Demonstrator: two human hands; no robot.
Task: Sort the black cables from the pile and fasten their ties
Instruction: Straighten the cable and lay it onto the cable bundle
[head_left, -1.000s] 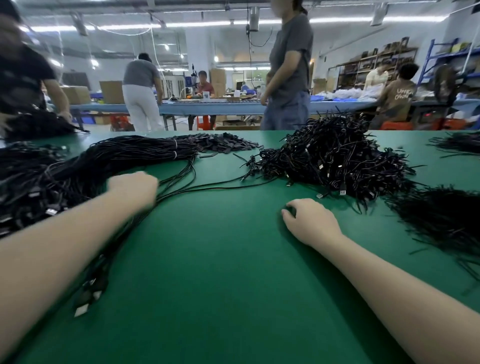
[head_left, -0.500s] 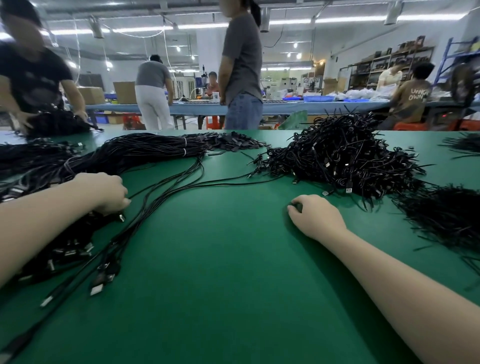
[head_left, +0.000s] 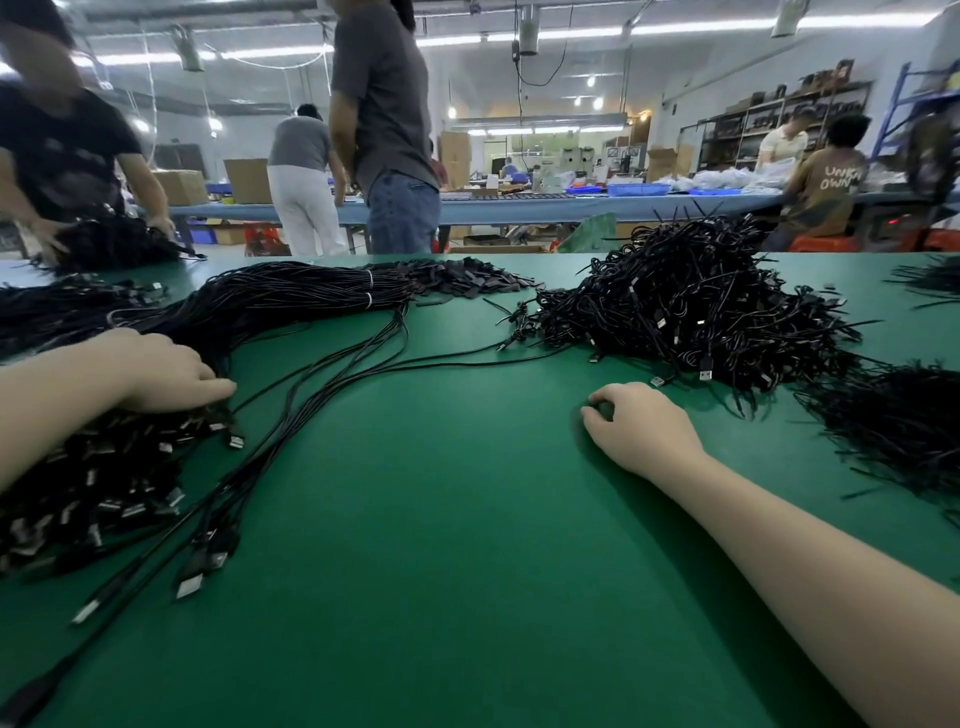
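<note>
The left hand lies on top of a long bundle of straight cables, with the fingers stretched and pressing down; it seems to hold the bundle in place, so that single cables can be taken out. The right hand rests on the green worktop with the fingers curled, and I cannot tell if something small is inside it. The two hands are well apart. A few loose cables run between them, from the bundle toward the near edge, plugs first. Behind the right hand is the tangled pile of cables, not yet sorted. At the far right lies a heap of thin ties, probably kept near for fastening.
</note>
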